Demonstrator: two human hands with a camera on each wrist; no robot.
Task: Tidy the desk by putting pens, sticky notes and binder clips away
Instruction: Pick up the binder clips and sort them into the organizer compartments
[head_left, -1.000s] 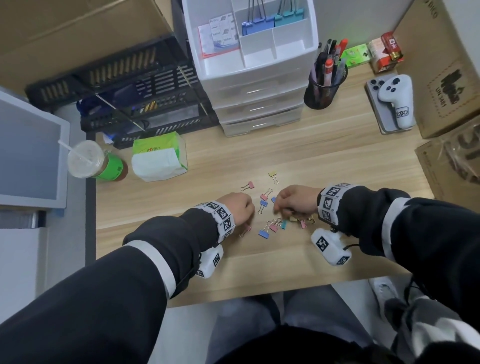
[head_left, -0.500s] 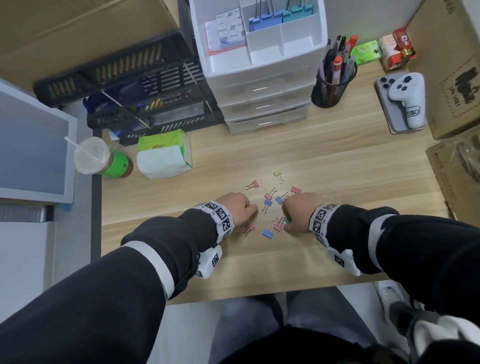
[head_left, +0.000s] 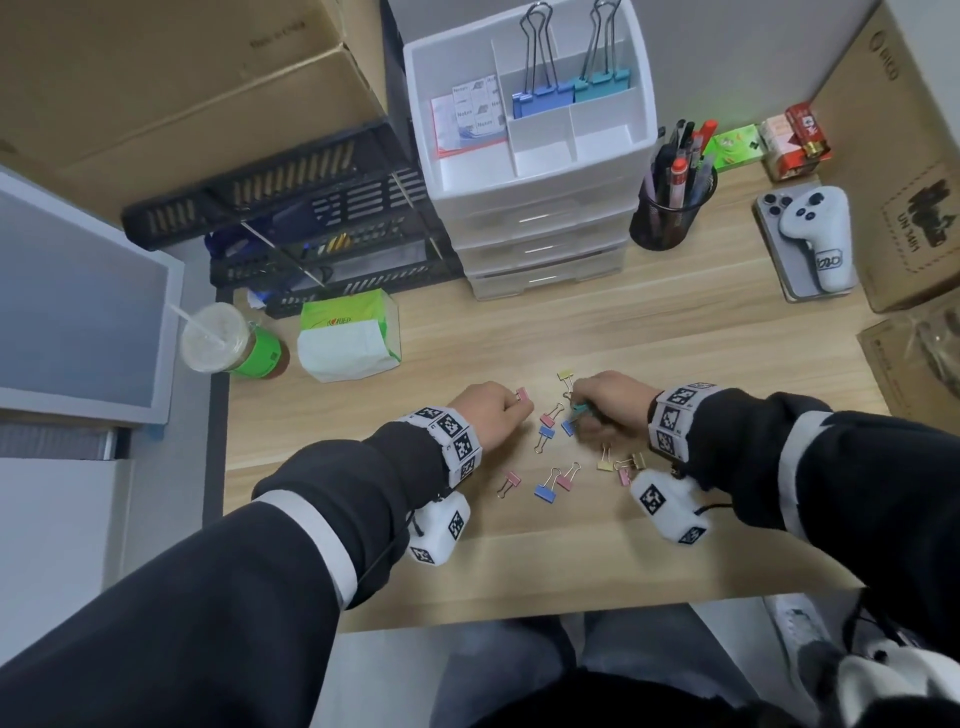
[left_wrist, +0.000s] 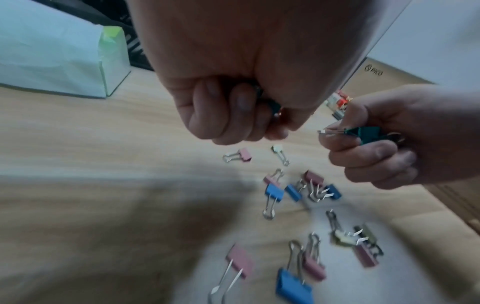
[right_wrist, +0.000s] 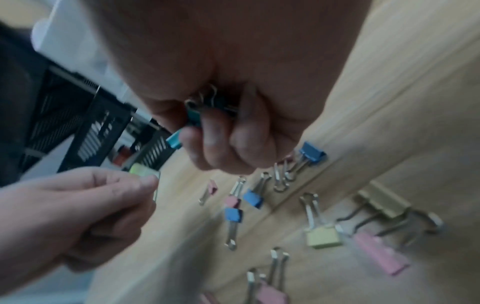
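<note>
Small coloured binder clips (head_left: 545, 491) lie scattered on the wooden desk (head_left: 519, 561) between my hands; they also show as binder clips (left_wrist: 272, 191) and binder clips (right_wrist: 252, 198) in the wrist views. My right hand (head_left: 597, 410) hovers over the far right of the pile, gripping teal clips (left_wrist: 363, 133), also seen as teal clips (right_wrist: 174, 139). My left hand (head_left: 498, 410) is a fist at the pile's left, and something teal (left_wrist: 271, 106) peeks from its fingers. A pink clip (head_left: 523, 395) lies beside it. The white organiser (head_left: 530, 171) holds sticky notes (head_left: 467, 114) and large clips (head_left: 566, 93). Pens stand in a mesh cup (head_left: 670, 208).
A tissue pack (head_left: 353, 343) and a drink cup (head_left: 218, 338) stand at the left. Black trays (head_left: 311, 218) sit behind them. A phone with a white controller (head_left: 810, 244) and cardboard boxes (head_left: 914, 208) line the right side.
My right hand has moved from the near clips toward the far right of the pile, uncovering yellow and pink clips by its wrist. My left hand has hardly shifted.
</note>
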